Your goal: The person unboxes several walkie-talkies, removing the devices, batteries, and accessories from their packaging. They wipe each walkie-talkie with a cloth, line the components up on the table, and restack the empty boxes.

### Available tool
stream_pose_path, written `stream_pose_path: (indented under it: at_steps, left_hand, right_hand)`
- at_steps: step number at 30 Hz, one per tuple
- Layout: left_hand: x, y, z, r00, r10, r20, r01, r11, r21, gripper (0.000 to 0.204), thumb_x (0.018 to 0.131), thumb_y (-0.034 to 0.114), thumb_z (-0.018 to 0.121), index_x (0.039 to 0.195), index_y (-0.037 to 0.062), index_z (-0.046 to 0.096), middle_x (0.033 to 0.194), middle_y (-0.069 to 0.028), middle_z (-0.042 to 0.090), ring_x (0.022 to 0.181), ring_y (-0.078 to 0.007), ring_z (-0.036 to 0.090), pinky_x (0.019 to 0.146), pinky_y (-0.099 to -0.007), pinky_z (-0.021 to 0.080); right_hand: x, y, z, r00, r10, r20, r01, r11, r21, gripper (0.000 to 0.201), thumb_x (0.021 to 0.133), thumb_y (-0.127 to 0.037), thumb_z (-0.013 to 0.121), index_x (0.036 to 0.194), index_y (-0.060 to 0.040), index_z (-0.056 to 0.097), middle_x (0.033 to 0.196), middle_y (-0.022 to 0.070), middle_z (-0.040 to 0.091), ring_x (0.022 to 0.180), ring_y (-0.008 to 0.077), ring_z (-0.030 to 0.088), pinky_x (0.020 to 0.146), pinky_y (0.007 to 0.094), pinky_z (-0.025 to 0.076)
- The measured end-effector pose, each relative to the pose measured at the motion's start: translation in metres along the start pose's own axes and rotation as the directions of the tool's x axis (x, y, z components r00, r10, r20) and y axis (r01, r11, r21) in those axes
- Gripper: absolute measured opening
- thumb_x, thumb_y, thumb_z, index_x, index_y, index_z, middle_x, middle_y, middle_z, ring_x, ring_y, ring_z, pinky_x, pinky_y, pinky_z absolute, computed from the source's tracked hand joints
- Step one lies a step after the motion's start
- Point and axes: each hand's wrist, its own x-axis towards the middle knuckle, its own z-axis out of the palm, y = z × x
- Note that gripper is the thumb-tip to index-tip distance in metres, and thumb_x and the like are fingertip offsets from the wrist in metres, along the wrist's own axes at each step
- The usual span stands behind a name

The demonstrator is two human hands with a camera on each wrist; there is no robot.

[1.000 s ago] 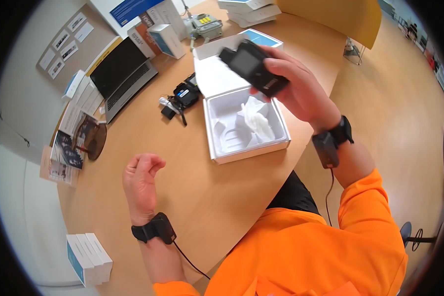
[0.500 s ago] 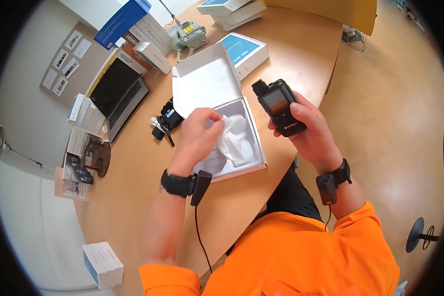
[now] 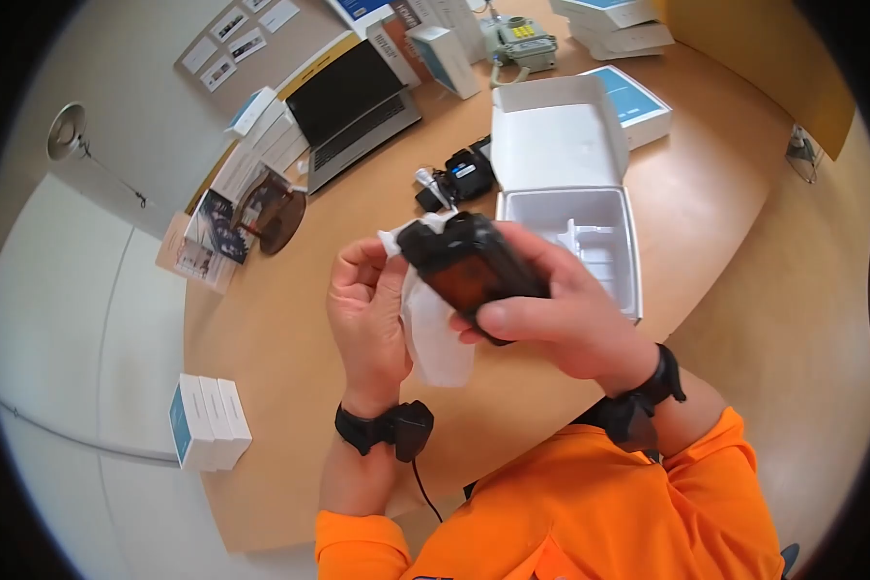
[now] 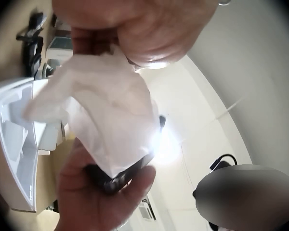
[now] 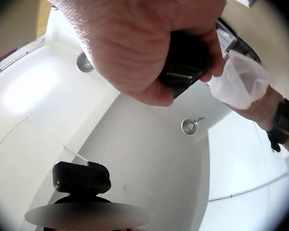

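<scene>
In the head view my right hand [image 3: 580, 324] grips a black handheld device [image 3: 474, 275] with a screen on its front, thumb along its lower end. Beside it my left hand [image 3: 362, 314] pinches a thin white pouch [image 3: 440, 343] by its upper edge. The pouch hangs down behind the device and is partly hidden by it. In the left wrist view the crumpled pouch [image 4: 111, 106] hangs from my left fingers and overlaps the device [image 4: 118, 180]. An open white box [image 3: 561, 145] lies behind my hands, its moulded white insert [image 3: 590, 242] showing.
A black gadget [image 3: 469, 174] and small accessories lie left of the box. Further back stand a laptop [image 3: 348, 101], books [image 3: 396, 48] and a grey-green telephone [image 3: 522, 43]. A closed box [image 3: 638, 111] sits behind the open one. Several small boxes [image 3: 208, 425] stand at the left table edge.
My left hand reached into the box, took hold of the white pouch and lifted it out to the left. My right hand brought the device left and across to it. The camera view shifted.
</scene>
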Motion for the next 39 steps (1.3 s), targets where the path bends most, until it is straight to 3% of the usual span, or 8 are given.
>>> stream_pose_path:
  at_steps: [4, 10, 14, 17, 20, 23, 30, 39]
  left_hand:
    - [-0.007, 0.005, -0.043, 1.000, -0.001, 0.007, 0.000, 0.998, 0.063, 0.022, 0.098, 0.003, 0.066, 0.118, 0.0029, 0.058, 0.106, -0.0070, 0.067, 0.094, -0.0104, 0.063, 0.083, -0.0245, 0.052]
    - [-0.010, 0.012, -0.101, 0.946, -0.271, 0.177, 0.278, 0.961, -0.011, 0.042, 0.095, 0.019, 0.072, 0.130, 0.0023, 0.057, 0.111, -0.0064, 0.068, 0.095, -0.0112, 0.064, 0.084, -0.0268, 0.050]
    - [-0.007, -0.006, -0.128, 0.781, -0.515, 0.353, 0.507, 0.853, 0.124, 0.047, 0.097, 0.029, 0.069, 0.133, 0.0004, 0.058, 0.114, -0.0051, 0.069, 0.097, -0.0138, 0.065, 0.088, -0.0320, 0.050]
    - [-0.008, -0.004, -0.144, 0.705, -0.589, 0.395, 0.472, 0.805, 0.358, 0.038, 0.100, 0.030, 0.061, 0.127, 0.0034, 0.060, 0.113, -0.0074, 0.068, 0.096, -0.0174, 0.065, 0.084, -0.0323, 0.052]
    - [0.002, -0.010, -0.141, 0.903, -0.424, 0.073, 0.430, 0.897, -0.101, 0.032, 0.101, 0.030, 0.061, 0.123, 0.0058, 0.061, 0.107, -0.0049, 0.067, 0.089, -0.0166, 0.064, 0.077, -0.0334, 0.052]
    - [0.017, -0.022, -0.160, 0.933, -0.353, -0.064, 0.313, 0.887, -0.339, 0.028, 0.103, 0.031, 0.058, 0.119, 0.0074, 0.061, 0.098, -0.0025, 0.066, 0.079, -0.0151, 0.062, 0.070, -0.0328, 0.052]
    - [0.009, -0.026, -0.141, 0.913, -0.318, -0.255, 0.286, 0.946, -0.156, 0.030, 0.105, 0.035, 0.056, 0.115, 0.0080, 0.062, 0.096, -0.0012, 0.066, 0.079, -0.0132, 0.062, 0.073, -0.0313, 0.052]
    - [-0.002, -0.026, -0.110, 0.952, -0.241, -0.188, 0.234, 0.970, -0.061, 0.028, 0.104, 0.029, 0.059, 0.107, 0.0024, 0.069, 0.097, -0.0053, 0.071, 0.084, -0.0141, 0.066, 0.071, -0.0322, 0.053]
  right_hand:
    - [0.030, 0.026, 0.024, 1.000, 0.000, 0.016, -0.003, 0.982, 0.188, 0.048, 0.088, -0.016, 0.071, 0.131, -0.0010, 0.056, 0.113, 0.0096, 0.068, 0.093, 0.0193, 0.069, 0.088, 0.0348, 0.056]
    - [0.053, 0.041, 0.028, 0.995, -0.068, -0.069, 0.084, 0.963, 0.255, 0.043, 0.092, -0.016, 0.071, 0.130, -0.0026, 0.056, 0.113, 0.0054, 0.065, 0.102, 0.0157, 0.065, 0.089, 0.0340, 0.055]
    - [0.063, 0.060, 0.027, 0.999, -0.019, -0.047, 0.030, 0.968, 0.250, 0.043, 0.092, -0.016, 0.070, 0.131, -0.0032, 0.056, 0.116, 0.0062, 0.064, 0.104, 0.0157, 0.064, 0.090, 0.0346, 0.055]
    - [0.069, 0.077, 0.023, 0.988, -0.030, -0.152, 0.058, 0.981, 0.185, 0.043, 0.093, -0.016, 0.069, 0.132, -0.0032, 0.055, 0.115, 0.0067, 0.064, 0.104, 0.0167, 0.063, 0.090, 0.0357, 0.055]
    - [0.069, 0.086, 0.023, 0.969, -0.028, -0.244, 0.062, 0.989, 0.133, 0.044, 0.094, -0.017, 0.068, 0.132, -0.0025, 0.052, 0.112, 0.0070, 0.064, 0.103, 0.0190, 0.065, 0.089, 0.0375, 0.056]
    - [0.067, 0.088, 0.026, 0.975, 0.025, -0.219, 0.002, 0.992, 0.123, 0.043, 0.095, -0.020, 0.068, 0.132, -0.0022, 0.052, 0.111, 0.0070, 0.063, 0.098, 0.0207, 0.069, 0.084, 0.0368, 0.058]
    - [0.057, 0.099, 0.032, 0.949, 0.315, -0.026, -0.313, 0.948, 0.060, 0.057, 0.098, -0.029, 0.066, 0.143, -0.0015, 0.046, 0.112, 0.0071, 0.061, 0.092, 0.0169, 0.067, 0.075, 0.0308, 0.056]
    - [0.054, 0.104, 0.036, 0.960, 0.280, -0.018, -0.279, 0.959, 0.057, 0.051, 0.105, -0.033, 0.054, 0.144, -0.0012, 0.045, 0.113, 0.0057, 0.060, 0.094, 0.0131, 0.064, 0.079, 0.0291, 0.054]
